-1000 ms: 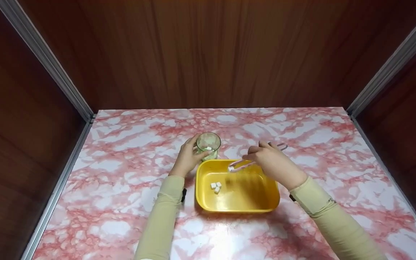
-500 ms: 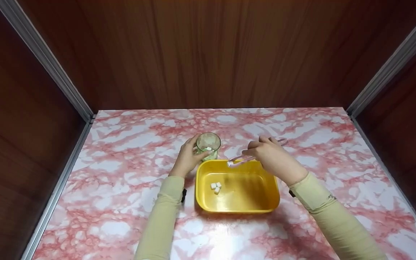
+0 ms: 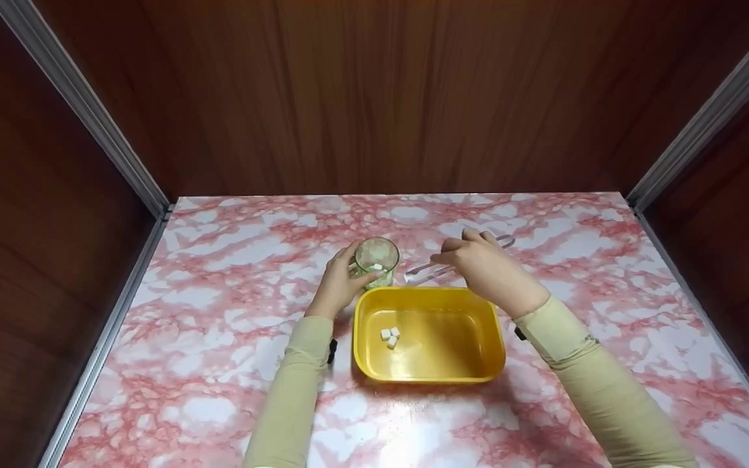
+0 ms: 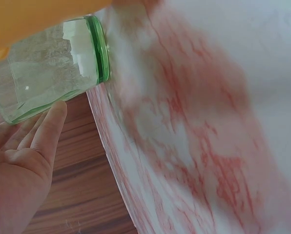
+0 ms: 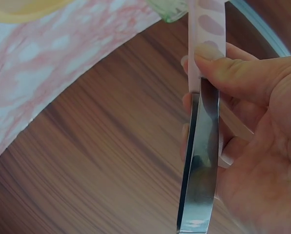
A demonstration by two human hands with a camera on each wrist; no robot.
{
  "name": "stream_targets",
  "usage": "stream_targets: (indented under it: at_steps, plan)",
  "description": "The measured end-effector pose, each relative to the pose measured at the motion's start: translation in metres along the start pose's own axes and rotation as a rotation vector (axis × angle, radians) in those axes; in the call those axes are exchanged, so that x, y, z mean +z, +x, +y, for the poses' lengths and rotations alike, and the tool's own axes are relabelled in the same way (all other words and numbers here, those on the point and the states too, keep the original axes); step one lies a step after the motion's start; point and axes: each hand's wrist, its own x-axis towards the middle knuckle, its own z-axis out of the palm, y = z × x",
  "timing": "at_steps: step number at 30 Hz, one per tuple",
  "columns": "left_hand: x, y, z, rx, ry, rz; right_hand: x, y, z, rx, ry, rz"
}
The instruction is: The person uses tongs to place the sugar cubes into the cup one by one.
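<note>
My left hand holds a greenish clear glass upright on the table, thumb on its near side. A white cube shows inside the glass. In the left wrist view, fingertips touch the side of the glass. My right hand pinches tongs with metal arms and pink patterned ends, held over the table just beyond the yellow container. At the tongs' tips is a small white cube, right of the glass. Several white cubes lie at the container's left.
The table has a pink and white marbled top. Brown wood-grain panels stand behind it and at both sides, with metal strips at the corners. The yellow container sits directly in front of the glass.
My right hand has moved the tongs and their cube away from me and slightly left, from over the container to beyond its far rim. The left hand and glass stay in place.
</note>
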Motion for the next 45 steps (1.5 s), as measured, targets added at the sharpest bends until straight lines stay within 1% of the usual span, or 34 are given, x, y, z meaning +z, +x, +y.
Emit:
stream_targets:
  at_steps: [7,20,32,40,45]
  plan:
    - [0.000,0.000,0.000,0.011,0.005,0.006,0.003,0.010,0.002,0.023,0.032,-0.001]
    - [0.001,0.001,0.000,-0.002,-0.004,0.004,0.010,0.032,0.002,0.040,-0.003,-0.018]
    - [0.000,0.000,0.000,0.003,-0.035,0.002,0.018,0.040,0.003,0.067,-0.005,-0.036]
    - [0.000,0.001,0.001,0.016,0.007,0.011,0.018,0.046,0.003,0.073,-0.010,-0.028]
    - [0.000,0.001,0.000,0.007,0.009,0.007,0.021,0.047,0.002,0.074,-0.012,-0.034]
